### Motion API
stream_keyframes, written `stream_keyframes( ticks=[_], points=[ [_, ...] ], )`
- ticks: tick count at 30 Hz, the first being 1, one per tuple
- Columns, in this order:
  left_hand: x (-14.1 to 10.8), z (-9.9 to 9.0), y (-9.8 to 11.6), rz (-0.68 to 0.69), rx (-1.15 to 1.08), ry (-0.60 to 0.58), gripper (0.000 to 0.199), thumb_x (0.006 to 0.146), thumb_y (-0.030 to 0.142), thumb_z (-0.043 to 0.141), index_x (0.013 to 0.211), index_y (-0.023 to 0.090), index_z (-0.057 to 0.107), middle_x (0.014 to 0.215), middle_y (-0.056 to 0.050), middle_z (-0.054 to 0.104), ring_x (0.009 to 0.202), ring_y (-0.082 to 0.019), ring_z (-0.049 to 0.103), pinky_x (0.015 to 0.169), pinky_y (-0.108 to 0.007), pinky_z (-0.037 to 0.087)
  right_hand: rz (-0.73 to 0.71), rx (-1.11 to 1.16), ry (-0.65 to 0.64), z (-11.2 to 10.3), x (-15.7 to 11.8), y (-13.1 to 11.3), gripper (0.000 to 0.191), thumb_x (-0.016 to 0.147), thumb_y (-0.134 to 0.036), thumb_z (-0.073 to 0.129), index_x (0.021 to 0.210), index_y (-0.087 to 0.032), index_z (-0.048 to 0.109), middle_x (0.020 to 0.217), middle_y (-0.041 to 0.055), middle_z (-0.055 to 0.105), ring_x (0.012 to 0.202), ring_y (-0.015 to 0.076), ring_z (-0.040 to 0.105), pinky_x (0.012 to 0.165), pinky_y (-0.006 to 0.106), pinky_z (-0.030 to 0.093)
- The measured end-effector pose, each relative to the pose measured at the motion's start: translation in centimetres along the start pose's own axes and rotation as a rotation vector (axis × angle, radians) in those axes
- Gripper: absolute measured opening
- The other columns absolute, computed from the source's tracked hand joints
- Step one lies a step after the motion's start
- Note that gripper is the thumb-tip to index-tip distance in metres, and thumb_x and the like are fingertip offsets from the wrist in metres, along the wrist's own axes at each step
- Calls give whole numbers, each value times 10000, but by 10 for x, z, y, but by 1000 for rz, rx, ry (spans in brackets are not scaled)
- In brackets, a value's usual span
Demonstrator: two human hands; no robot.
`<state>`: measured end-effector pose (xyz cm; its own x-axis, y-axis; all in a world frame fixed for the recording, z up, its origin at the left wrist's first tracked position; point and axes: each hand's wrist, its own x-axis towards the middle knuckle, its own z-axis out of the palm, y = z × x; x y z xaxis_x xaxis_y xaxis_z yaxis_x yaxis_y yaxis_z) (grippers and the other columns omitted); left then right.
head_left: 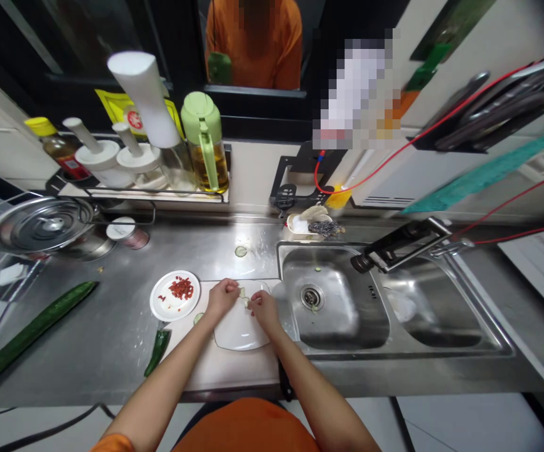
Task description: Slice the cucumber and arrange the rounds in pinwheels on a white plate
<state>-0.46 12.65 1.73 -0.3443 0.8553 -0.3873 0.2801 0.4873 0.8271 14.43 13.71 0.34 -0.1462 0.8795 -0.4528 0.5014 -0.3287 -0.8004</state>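
Observation:
Both hands are close together over a white square plate (243,329), which rests on a pale cutting board (224,370). My left hand (223,296) has its fingers pinched at a small pale piece (242,292). Just to its right, my right hand (263,309) is also pinched, with a tiny whitish bit at its fingertips, too small to name. Left of the hands, a round white plate (157,306) holds chopped red pieces (181,288). A green pepper (157,351) lies below that plate. Part of a pale green slice (198,318) shows beside my left wrist.
A long cucumber (34,333) lies at the far left. Behind it are a lidded pot (46,226) and a small canister (128,233). Bottles and jars fill a rack (149,193). A double sink (337,295) with a faucet (401,245) is on the right.

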Motion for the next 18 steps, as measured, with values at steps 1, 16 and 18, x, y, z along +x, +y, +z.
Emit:
stream_keyframes(
  ticks=[1,16,18],
  points=[
    [0,1,2,43,55,22,152,678,247,596,811,182,631,660,21,635,631,-113,567,653,-226,424,4,-13,23,3,2,1,69,742,-145,526,798,-178,549,616,-28,613,462,100,532,488,193,383],
    [2,15,-5,325,427,85,180,837,193,429,840,192,609,830,-54,637,803,-182,567,752,-281,411,-171,-504,136,10,5,-18,110,794,-95,499,770,-191,547,666,15,585,621,156,530,554,240,280],
    [2,15,-8,351,467,93,193,849,199,428,871,185,619,871,-71,635,863,-196,564,795,-300,420,-195,-560,125,9,3,-19,105,816,-102,491,804,-187,552,723,33,602,665,167,542,578,248,297]
  ],
)
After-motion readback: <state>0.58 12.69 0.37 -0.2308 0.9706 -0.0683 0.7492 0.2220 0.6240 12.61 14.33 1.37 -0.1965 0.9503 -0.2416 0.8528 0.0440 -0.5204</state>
